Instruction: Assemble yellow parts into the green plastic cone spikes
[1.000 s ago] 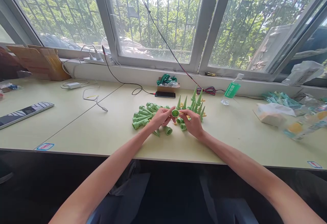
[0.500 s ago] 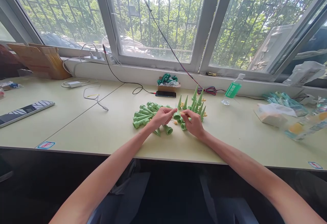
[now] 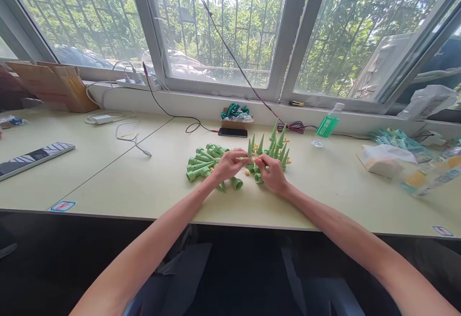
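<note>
My left hand [image 3: 231, 163] pinches a green plastic watering spike [image 3: 249, 150] near its lower part, the pointed tip up. Close to its right side, my right hand [image 3: 271, 171] has thumb and fingers pressed together; a small yellowish piece seems to be at the fingertips, mostly hidden. To the left lies a pile of green spikes [image 3: 197, 165] on their sides, and one spike's round open end [image 3: 236, 183] faces me below the left hand. Beyond the right hand stand several upright spikes [image 3: 281, 138] with yellow valves. A loose yellow valve [image 3: 246, 172] rests between the hands.
Behind the hands are a black phone [image 3: 233, 132] and a small box [image 3: 236, 114] with green contents. A bottle [image 3: 327, 126] stands tilted at the back right, near a tissue pack [image 3: 382, 160]. White cables [image 3: 133, 138] lie left on the table [image 3: 118, 181].
The spike in my left hand has turned from its open end facing me to tip-up. My right hand stays close beside it, and the view has shifted slightly.
</note>
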Tool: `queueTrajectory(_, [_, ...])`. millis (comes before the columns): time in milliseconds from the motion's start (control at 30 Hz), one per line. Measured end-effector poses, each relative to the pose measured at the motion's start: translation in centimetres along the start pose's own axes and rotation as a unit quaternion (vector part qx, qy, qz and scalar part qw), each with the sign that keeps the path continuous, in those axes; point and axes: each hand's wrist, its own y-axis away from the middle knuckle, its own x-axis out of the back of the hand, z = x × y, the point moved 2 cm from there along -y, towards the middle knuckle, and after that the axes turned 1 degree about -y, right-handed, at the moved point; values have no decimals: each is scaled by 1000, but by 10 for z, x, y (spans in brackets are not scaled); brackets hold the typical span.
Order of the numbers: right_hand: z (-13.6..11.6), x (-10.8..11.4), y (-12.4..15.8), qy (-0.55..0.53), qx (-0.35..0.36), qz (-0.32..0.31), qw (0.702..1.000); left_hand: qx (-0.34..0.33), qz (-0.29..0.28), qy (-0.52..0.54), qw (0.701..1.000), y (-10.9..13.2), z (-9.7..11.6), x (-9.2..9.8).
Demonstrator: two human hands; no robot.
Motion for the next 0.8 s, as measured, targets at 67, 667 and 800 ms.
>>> queueTrajectory(67, [0, 0, -1, 2, -7, 7, 1000, -17, 14, -29, 999, -1, -3, -1])
queueTrajectory(667, [-5, -2, -4, -13, 6, 37, 999, 178, -51, 45, 982, 0, -5, -4])
queueTrajectory(800, [-5, -2, -4, -28, 2, 25, 999, 197, -67, 65, 976, 1, -2, -1])
